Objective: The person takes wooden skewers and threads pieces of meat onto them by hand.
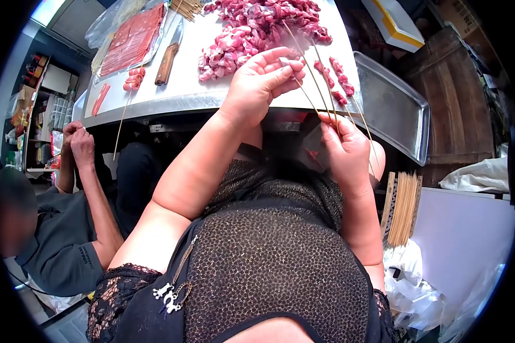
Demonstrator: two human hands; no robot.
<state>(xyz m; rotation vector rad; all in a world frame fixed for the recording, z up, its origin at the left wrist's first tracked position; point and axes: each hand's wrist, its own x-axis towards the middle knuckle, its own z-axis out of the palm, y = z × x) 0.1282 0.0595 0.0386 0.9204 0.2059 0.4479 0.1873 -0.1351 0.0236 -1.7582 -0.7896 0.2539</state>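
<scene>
Meat (pixel 243 46) lies heaped at twelve o'clock on the table (pixel 174 94) I watch from afar. Below it, the left hand (pixel 257 83) pinches a small meat piece (pixel 289 62) between thumb and fingers; between two and three o'clock, the right hand (pixel 347 146) grips thin sticks (pixel 330 104) in closed fingers. I see two meat-threaded skewers (pixel 341 75) at one o'clock, a knife (pixel 166 64) at eleven.
</scene>
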